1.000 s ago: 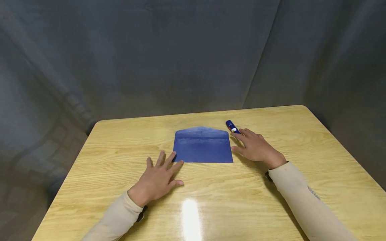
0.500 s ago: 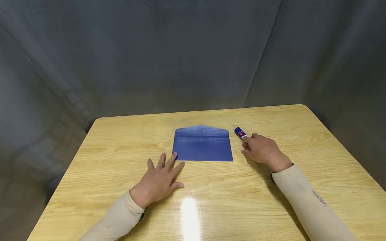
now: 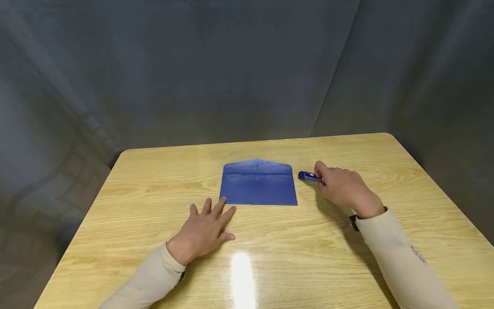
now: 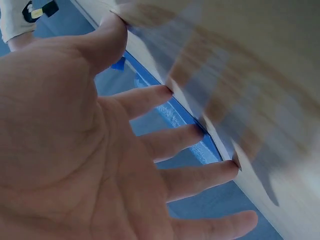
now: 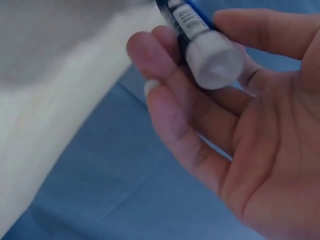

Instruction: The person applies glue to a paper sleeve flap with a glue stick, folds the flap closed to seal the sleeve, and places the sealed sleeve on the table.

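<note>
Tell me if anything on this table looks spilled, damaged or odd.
Nothing looks plainly spilled or damaged. Only the blue envelope stands out: pale, streaky marks cross its open flap and the area just below the fold, unlike its even blue lower part. The bright patch on the table looks like glare.

Honestly, the widest lane is left between the two hands, where bare wood can be followed right up to the near edge of the envelope (image 3: 258,189). It's fenced in by the left sleeve (image 3: 144,281) and the right sleeve (image 3: 401,257) though. The envelope's near left corner is blocked by fingertips of the left hand (image 3: 200,234). On the other side, just a slim gap is left before the blue tube (image 3: 308,177), and beyond that the way's plugged by the right hand (image 3: 345,186) gripping it. Past the envelope, a strip of table (image 3: 173,165) can be used, backed by a dark curtain (image 3: 231,73).
</note>
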Demonstrator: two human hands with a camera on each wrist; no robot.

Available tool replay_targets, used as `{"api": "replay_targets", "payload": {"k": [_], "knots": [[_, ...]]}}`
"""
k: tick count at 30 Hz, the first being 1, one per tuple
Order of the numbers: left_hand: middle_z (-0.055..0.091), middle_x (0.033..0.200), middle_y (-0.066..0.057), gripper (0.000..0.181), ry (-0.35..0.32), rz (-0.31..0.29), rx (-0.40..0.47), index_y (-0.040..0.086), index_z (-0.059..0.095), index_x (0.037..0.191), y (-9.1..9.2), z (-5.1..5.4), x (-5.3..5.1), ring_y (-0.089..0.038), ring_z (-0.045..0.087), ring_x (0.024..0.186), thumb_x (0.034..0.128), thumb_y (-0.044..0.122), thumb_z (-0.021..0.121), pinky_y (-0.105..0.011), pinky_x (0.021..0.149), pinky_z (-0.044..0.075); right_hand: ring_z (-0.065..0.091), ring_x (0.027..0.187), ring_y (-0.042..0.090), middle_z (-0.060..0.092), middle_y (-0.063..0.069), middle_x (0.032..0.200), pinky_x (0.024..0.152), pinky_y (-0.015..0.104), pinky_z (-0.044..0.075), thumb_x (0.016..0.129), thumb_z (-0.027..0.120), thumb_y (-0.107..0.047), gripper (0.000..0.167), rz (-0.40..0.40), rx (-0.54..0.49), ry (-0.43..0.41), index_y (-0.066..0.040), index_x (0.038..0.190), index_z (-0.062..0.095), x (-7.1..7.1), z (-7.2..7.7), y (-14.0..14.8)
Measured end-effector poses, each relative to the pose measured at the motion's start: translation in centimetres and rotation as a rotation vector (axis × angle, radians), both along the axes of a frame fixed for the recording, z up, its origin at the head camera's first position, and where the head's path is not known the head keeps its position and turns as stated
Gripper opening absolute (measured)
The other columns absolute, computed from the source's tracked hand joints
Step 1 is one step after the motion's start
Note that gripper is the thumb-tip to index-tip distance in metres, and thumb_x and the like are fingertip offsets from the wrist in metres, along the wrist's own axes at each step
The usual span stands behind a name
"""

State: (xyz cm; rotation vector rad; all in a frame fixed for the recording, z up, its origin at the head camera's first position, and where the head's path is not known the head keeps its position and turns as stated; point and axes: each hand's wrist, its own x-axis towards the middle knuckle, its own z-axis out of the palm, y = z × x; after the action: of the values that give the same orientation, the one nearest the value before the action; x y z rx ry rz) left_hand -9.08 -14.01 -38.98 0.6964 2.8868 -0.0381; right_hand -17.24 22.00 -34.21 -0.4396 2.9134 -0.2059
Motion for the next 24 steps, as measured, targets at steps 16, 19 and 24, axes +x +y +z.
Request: {"api": "replay_targets", "payload": {"k": [16, 19, 24], "knots": [[0.061, 0.138, -0.011, 0.066, 0.501, -0.148, 0.026, 0.013, 0.061, 0.130, 0.4, 0.0, -0.2, -0.036, 0.059, 0.125, 0.0854, 0.062, 0.065, -0.058, 0.095, 0.051, 0.052, 0.063, 0.016, 0.066, 0.000, 0.084, 0.056, 0.028, 0.041, 0.104, 0.052, -0.023, 0.020, 0.183, -0.517, -0.163, -0.021, 0.124, 0.053, 1.4, 1.6, -2.9], [0.069, 0.125, -0.009, 0.062, 0.597, -0.172, 0.075, 0.010, 0.063, 0.125, 1.1, 0.3, -0.3, -0.032, 0.066, 0.114, 0.0864, 0.059, 0.067, -0.054, 0.092, 0.053, 0.059, 0.071, 0.019, 0.070, 0.004, 0.091, 0.058, 0.027, 0.041, 0.105, 0.052, -0.024, 0.020, 0.255, -0.606, -0.209, -0.020, 0.124, 0.053, 1.7, 0.5, -3.5], [0.073, 0.116, -0.006, 0.061, 0.637, -0.225, 0.181, 0.008, 0.062, 0.127, 2.7, 0.4, -0.5, -0.026, 0.070, 0.102, 0.0884, 0.055, 0.067, -0.050, 0.087, 0.056, 0.056, 0.073, 0.019, 0.071, 0.008, 0.093, 0.061, 0.025, 0.043, 0.104, 0.053, -0.025, 0.019, 0.333, -0.681, -0.260, -0.018, 0.122, 0.055, 2.2, -1.2, -3.9]]}}
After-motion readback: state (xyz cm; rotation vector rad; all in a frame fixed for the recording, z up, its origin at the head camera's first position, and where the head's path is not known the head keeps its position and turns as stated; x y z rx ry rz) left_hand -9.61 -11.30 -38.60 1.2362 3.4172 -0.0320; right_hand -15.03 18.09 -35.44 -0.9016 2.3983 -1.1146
